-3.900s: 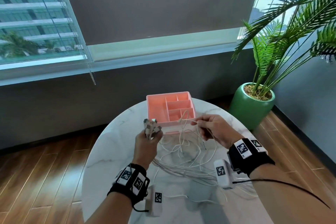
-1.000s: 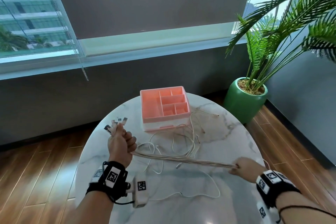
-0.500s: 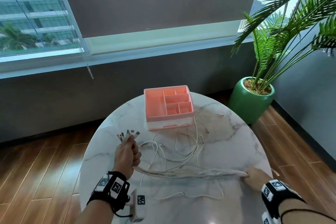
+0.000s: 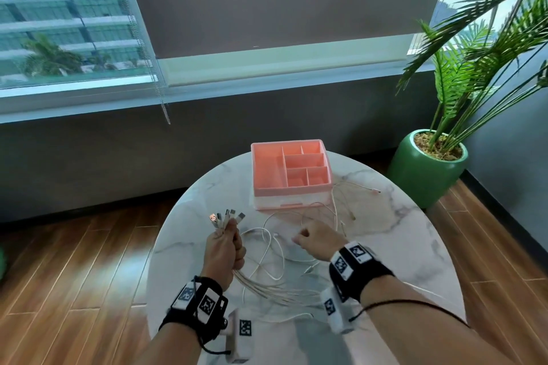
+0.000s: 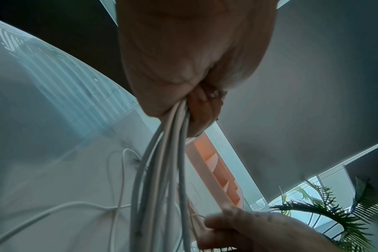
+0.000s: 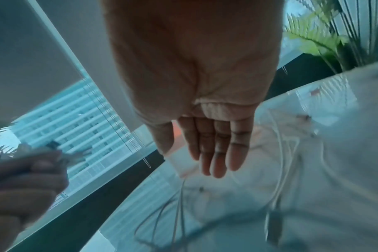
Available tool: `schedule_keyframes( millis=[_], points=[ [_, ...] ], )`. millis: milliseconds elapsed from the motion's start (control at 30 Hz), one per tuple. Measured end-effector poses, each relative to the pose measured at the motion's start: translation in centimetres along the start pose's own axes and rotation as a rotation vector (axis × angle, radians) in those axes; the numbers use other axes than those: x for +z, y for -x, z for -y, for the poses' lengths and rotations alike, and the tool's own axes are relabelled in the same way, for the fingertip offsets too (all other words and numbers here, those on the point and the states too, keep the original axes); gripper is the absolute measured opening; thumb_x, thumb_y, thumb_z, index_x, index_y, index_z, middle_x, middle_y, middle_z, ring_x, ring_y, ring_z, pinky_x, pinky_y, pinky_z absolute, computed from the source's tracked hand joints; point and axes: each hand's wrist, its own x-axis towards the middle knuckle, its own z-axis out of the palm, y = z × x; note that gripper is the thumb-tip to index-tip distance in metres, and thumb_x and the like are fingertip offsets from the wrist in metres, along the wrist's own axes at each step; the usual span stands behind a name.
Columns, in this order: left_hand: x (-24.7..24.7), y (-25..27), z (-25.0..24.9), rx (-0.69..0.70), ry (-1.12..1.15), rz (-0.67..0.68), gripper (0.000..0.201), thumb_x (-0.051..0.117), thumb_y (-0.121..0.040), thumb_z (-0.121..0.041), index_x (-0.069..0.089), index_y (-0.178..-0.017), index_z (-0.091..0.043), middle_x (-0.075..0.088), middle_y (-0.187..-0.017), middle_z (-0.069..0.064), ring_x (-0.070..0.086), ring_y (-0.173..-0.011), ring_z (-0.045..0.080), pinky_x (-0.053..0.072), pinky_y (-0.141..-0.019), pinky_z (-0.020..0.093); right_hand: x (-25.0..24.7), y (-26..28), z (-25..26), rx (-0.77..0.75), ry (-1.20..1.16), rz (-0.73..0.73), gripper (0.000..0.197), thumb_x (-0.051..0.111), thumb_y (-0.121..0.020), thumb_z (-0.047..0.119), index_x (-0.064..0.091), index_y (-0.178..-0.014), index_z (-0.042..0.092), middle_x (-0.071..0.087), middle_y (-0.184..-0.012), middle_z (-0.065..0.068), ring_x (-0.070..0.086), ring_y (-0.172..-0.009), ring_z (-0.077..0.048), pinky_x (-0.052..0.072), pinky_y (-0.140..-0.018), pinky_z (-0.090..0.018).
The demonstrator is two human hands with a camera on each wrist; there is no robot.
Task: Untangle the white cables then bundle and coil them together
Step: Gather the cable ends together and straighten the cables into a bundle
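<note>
My left hand point(image 4: 224, 249) pinches the white cables point(image 4: 268, 287) just below their plugs, strands trailing toward me and rightward over the worktop point(image 4: 400, 234), while my right hand point(image 4: 318, 240), grip spread and empty, hovers nearer those loose lengths.

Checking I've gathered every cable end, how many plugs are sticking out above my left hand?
5 plugs fan out above the left hand, side by side. More may hide in the fist; another plug lies on the table, right of the pink organizer.
</note>
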Motion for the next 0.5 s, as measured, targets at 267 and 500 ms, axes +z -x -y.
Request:
schedule_keyframes(
  millis=[267, 500],
  points=[
    [-0.3, 0.4, 0.3, 0.001, -0.030, 0.065, 0.035, 0.050, -0.103, -0.034, 0.046, -0.072, -0.018, 0.027, -0.053, -0.005, 0.020, -0.040, 0.008, 0.013, -0.043, 0.017, 4.9, -2.1, 2.0, 0.242, -0.971, -0.065, 0.024, 0.045, -0.099, 0.007, 0.068, -0.092, 0.001, 0.049, -0.053, -0.001, 0.045, -0.041, -0.015, 0.039, -0.050, -0.024],
    [1.2, -0.3, 0.2, 0.032, 0.067, 0.034, 0.034, 0.060, -0.097, -0.038, 0.046, -0.070, -0.022, 0.031, -0.054, -0.006, 0.024, -0.042, 0.008, 0.020, -0.039, 0.018, 0.5, 1.5, 6.1, -0.123, -1.166, -0.096, 0.016, 0.047, -0.100, 0.002, 0.063, -0.104, 0.004, 0.050, -0.063, -0.005, 0.044, -0.049, -0.015, 0.033, -0.046, -0.026]
  ],
)
